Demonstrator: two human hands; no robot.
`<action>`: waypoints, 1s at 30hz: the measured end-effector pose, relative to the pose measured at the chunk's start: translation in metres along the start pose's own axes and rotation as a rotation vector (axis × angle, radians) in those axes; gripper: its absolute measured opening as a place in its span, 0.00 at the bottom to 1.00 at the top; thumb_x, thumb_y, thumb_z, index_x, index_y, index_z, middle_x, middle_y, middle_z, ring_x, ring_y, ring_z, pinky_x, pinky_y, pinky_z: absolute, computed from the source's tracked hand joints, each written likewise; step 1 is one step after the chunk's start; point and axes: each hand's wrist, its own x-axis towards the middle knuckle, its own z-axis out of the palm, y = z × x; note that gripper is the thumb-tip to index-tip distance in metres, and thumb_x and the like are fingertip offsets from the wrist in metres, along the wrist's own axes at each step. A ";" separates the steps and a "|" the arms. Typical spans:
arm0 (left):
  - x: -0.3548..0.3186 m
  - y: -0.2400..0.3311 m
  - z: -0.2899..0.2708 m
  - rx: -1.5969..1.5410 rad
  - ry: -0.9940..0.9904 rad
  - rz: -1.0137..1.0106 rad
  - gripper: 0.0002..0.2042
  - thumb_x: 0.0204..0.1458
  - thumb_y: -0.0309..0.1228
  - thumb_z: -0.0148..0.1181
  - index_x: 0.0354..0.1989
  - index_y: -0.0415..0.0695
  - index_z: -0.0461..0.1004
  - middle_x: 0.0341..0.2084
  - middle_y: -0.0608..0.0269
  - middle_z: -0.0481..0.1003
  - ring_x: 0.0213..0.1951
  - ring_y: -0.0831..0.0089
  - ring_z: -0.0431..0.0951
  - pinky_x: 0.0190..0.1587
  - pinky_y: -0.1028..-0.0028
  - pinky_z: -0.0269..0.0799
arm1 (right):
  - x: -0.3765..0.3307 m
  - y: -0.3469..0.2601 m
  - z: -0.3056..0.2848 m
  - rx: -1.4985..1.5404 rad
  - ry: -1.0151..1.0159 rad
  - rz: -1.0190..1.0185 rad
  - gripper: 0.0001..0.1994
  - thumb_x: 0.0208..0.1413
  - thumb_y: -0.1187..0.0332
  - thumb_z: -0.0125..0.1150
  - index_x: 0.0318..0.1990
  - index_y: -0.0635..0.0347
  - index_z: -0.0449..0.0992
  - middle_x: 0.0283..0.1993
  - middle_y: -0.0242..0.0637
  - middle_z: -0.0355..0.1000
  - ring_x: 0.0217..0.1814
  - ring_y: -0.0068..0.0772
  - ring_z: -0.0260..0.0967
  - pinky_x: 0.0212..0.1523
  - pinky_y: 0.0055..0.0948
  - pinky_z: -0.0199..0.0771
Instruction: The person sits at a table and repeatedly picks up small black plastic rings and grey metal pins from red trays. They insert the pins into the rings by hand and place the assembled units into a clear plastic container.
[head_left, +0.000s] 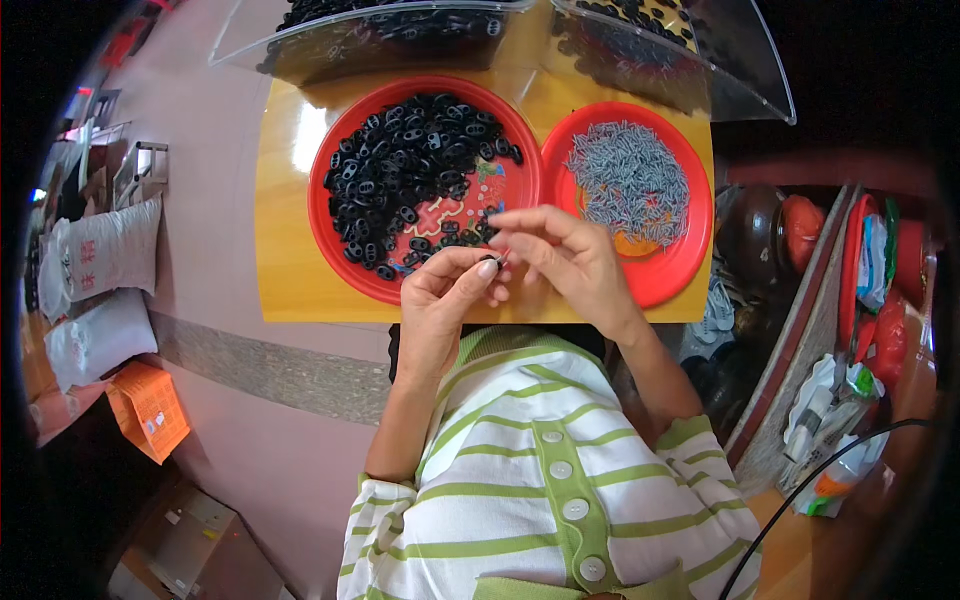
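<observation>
Above the table's front edge, my left hand point(443, 297) pinches a small black plastic piece point(491, 260) between thumb and forefinger. My right hand point(575, 262) is close against it from the right, thumb and forefinger a little apart. A thin bit shows between the hands, too small to name. Behind them, a red tray point(318, 225) holds a heap of black oval pieces with two holes point(385, 165); part of its patterned bottom shows. To the right, a second red tray point(690, 270) carries a pile of small grey screw-like pins point(630, 180).
Two clear plastic bins point(400, 45) point(690, 75) with black parts stand at the back of the yellow wooden table point(285, 270). White sacks point(105, 250) and an orange bag point(148, 410) are at the left. Bags and a black cable point(830, 455) lie at the right.
</observation>
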 end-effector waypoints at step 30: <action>0.015 0.001 -0.003 -0.045 0.146 0.233 0.05 0.55 0.23 0.55 0.38 0.35 0.74 0.36 0.58 0.77 0.36 0.75 0.77 0.41 0.77 0.74 | 0.041 0.004 0.013 -0.299 0.161 -0.392 0.07 0.47 0.75 0.63 0.32 0.65 0.71 0.29 0.40 0.71 0.30 0.34 0.73 0.28 0.29 0.71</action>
